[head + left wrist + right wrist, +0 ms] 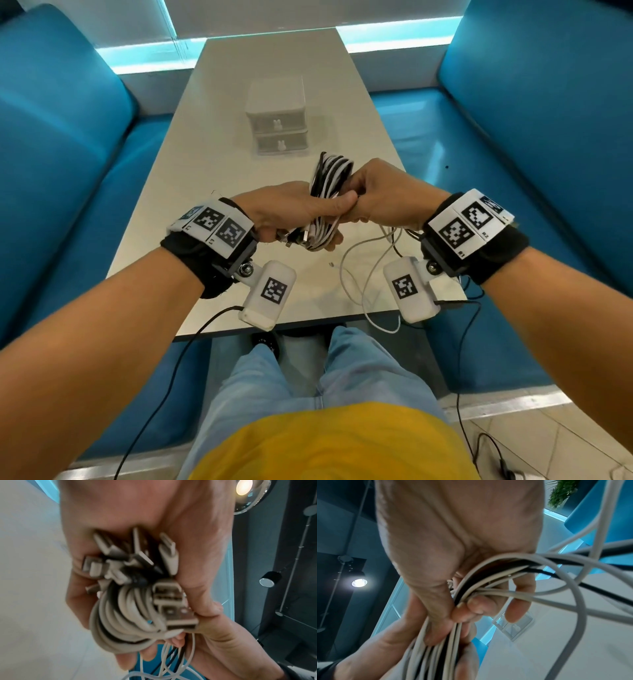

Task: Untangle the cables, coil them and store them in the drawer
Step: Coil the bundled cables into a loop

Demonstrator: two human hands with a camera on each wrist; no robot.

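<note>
Both forearms reach in over the near end of the table (219,144), hands meeting above it. The left hand (291,212) curls around the coil (329,178) of black and white cables, plugs bunched at its palm. The right hand (383,195) pinches loose strands just beside it. The drawers (277,120) stand closed farther back.

Surface: long pale table (219,178), running away between blue benches (68,164).
On it, far middle: small white drawer unit (276,120), two drawers stacked, both shut, rabbit-shaped knobs facing near end.
On it, near right: loose white cable strands (352,270) trailing across top, one loop hanging over near edge.
Near edge: dark-rimmed.
</note>
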